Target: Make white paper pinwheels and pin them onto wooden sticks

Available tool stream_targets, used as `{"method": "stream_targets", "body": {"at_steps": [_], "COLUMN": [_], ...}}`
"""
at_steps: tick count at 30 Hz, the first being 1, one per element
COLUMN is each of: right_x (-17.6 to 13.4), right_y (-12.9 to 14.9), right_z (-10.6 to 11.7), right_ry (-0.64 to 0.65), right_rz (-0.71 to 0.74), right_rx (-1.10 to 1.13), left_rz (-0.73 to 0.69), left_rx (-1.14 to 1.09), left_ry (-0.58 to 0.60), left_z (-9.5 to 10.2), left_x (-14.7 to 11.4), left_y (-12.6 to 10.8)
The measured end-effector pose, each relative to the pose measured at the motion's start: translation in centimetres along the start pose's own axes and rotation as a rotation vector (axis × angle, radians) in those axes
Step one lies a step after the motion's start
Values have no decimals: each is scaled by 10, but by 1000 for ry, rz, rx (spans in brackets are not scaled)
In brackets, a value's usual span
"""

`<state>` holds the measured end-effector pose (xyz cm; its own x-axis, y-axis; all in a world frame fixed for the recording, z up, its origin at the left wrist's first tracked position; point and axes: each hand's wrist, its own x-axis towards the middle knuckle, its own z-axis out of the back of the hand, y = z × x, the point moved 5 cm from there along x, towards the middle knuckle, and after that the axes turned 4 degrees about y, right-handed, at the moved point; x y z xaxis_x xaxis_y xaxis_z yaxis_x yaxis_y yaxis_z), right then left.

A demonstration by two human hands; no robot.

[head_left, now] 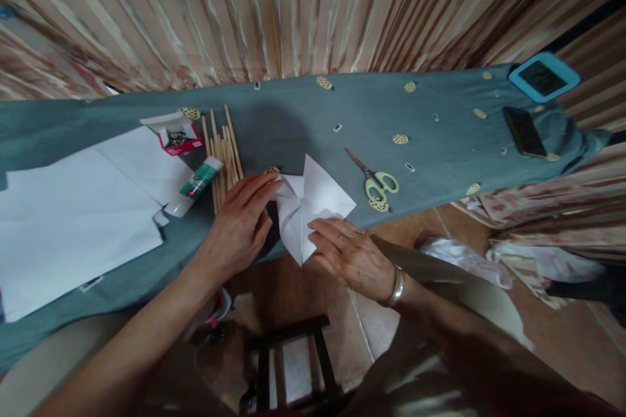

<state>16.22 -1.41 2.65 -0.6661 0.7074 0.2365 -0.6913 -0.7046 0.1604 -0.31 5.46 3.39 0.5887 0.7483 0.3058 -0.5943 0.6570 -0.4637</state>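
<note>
A white paper pinwheel (pixel 320 199), with creased and curved flaps, lies at the front edge of the cloth-covered table. My left hand (pixel 244 218) is closed on its upper left corner, fingertips pinching the curled paper. The fingers of my right hand (pixel 349 254) are bent over the lower right side and grip it there; the thumb is mostly hidden. Scissors (pixel 376 184) with pale green handles lie just to the right of the paper. Left of the pinwheel, several wooden sticks (pixel 225 153) lie side by side, partly behind my left hand.
A glue stick (pixel 196 184) rests against the sticks. Behind it stands an open red box (pixel 180 140) of small metal pieces. White paper sheets (pixel 83 208) cover the table's left side. A phone (pixel 524 131) and a blue-framed tablet (pixel 544 77) lie far right. Curtains (pixel 313 13) hang behind.
</note>
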Motion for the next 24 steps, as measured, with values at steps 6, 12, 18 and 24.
{"method": "stream_targets", "body": {"at_steps": [6, 12, 18, 24], "right_x": [-1, 1, 4, 6], "right_y": [-2, -3, -16, -22], "right_z": [4, 6, 7, 4], "right_ry": [-79, -83, -64, -40], "right_rz": [-5, -29, -165, -175], "right_rx": [21, 144, 453, 556], "left_rz": [-64, -92, -69, -80], "left_rx": [-32, -76, -16, 35], "left_ry": [70, 107, 154, 168], "left_z": [-10, -15, -18, -20], "left_x": [-2, -1, -2, -2], "left_y": [-7, -15, -18, -18]}}
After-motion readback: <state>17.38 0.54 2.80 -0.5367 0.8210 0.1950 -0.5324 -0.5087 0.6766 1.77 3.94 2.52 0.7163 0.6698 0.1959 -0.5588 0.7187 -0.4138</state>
